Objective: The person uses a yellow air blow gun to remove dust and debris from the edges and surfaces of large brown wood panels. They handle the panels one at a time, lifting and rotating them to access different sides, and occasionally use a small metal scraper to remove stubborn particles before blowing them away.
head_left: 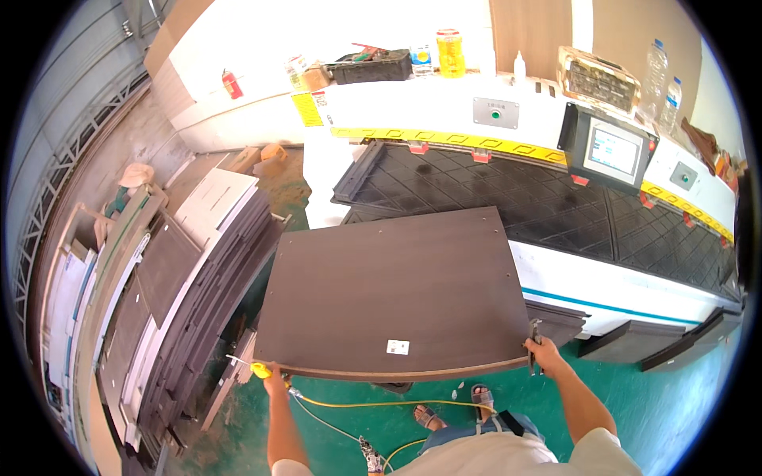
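Note:
A large dark brown panel [389,289] lies flat before me, with small holes along its side edges and a white label [398,347] near its front edge. My left hand [274,382] is closed at the panel's near left corner, around a yellow air blow gun [260,370] with a thin nozzle pointing left. A yellow hose [357,404] trails rightward from there. At the near right corner, my right hand [544,356] is closed around a slim dark metal tool [534,337], held upright against the panel's edge. The tool's exact kind is unclear.
Behind the panel stands a white machine with a dark slatted bed [444,178], a yellow-marked beam [452,143] and a screen [613,151]. Stacked boards [226,262] lean at left. More dark panels [635,339] rest low at right. Bottles and a black toolbox [369,67] sit on the beam.

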Action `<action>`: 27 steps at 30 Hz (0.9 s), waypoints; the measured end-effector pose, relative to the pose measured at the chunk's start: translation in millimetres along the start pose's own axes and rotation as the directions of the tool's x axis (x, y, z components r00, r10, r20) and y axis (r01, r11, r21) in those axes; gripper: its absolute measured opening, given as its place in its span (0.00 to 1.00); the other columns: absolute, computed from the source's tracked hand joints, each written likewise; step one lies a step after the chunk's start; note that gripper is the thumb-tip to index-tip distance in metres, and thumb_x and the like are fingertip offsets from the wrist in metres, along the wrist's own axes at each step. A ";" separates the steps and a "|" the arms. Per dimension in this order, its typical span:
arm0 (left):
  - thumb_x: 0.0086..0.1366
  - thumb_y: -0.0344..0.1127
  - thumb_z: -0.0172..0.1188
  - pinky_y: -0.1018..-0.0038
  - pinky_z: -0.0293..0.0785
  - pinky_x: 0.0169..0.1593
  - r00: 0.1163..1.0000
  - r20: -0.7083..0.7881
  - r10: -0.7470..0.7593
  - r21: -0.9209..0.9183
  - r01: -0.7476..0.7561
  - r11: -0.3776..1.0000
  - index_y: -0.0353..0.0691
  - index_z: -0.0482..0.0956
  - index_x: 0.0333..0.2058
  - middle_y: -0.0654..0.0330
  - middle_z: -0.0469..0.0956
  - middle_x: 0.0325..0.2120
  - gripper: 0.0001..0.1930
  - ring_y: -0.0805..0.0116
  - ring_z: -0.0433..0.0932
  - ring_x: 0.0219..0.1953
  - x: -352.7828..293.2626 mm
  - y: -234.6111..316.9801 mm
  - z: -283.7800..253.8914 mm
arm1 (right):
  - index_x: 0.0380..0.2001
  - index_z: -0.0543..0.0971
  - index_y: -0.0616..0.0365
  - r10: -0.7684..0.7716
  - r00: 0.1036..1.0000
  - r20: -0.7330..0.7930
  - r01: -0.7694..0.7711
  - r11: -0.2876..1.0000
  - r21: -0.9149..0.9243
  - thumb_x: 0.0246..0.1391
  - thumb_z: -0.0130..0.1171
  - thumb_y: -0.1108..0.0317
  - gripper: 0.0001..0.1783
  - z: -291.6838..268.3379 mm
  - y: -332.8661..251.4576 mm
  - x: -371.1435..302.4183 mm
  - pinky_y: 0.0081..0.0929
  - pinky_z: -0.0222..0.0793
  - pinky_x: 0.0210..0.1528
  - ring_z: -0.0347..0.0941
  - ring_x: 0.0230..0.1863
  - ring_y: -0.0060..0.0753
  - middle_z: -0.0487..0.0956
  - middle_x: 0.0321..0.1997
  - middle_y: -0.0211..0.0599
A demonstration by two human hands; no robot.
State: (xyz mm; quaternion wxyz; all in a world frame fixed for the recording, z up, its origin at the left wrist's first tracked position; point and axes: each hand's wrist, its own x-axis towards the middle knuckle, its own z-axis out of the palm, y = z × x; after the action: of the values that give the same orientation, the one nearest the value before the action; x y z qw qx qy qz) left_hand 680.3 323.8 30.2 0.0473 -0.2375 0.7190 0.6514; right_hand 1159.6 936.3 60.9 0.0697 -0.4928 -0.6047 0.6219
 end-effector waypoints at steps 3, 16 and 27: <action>0.70 0.49 0.65 0.74 0.68 0.18 0.994 0.076 0.079 0.088 -0.085 0.992 0.35 0.74 0.43 0.60 0.78 0.30 0.21 0.68 0.77 0.20 -58.7 -24.1 52.7 | 0.49 0.81 0.64 0.080 0.995 0.066 -0.080 0.997 -0.015 0.67 0.60 0.56 0.20 16.8 14.9 -39.7 0.36 0.72 0.50 0.76 0.46 0.32 0.82 0.46 0.37; 0.71 0.43 0.65 0.78 0.66 0.26 0.916 0.385 -0.115 0.100 0.083 0.992 0.39 0.74 0.53 0.64 0.81 0.34 0.19 0.76 0.79 0.30 -449.2 -108.3 184.2 | 0.53 0.74 0.59 0.132 0.439 0.889 -0.527 0.839 0.135 0.65 0.56 0.61 0.18 0.0 -17.4 -35.5 0.22 0.70 0.26 0.73 0.25 0.22 0.80 0.43 0.35; 0.62 0.54 0.72 0.69 0.73 0.29 0.935 0.248 -0.254 0.307 0.173 0.936 0.33 0.80 0.39 0.61 0.79 0.27 0.26 0.69 0.75 0.24 -462.2 -144.9 207.7 | 0.59 0.69 0.59 0.237 0.446 0.863 -0.242 0.960 -0.139 0.67 0.58 0.65 0.21 -31.1 11.6 -55.2 0.30 0.75 0.33 0.79 0.40 0.32 0.81 0.41 0.37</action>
State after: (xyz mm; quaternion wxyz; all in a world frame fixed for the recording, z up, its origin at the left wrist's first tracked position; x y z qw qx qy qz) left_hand 1096.5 646.9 41.6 0.2541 -0.2099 0.7591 0.5614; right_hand 1215.0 916.8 87.3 -0.3337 -0.1887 -0.4784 0.7900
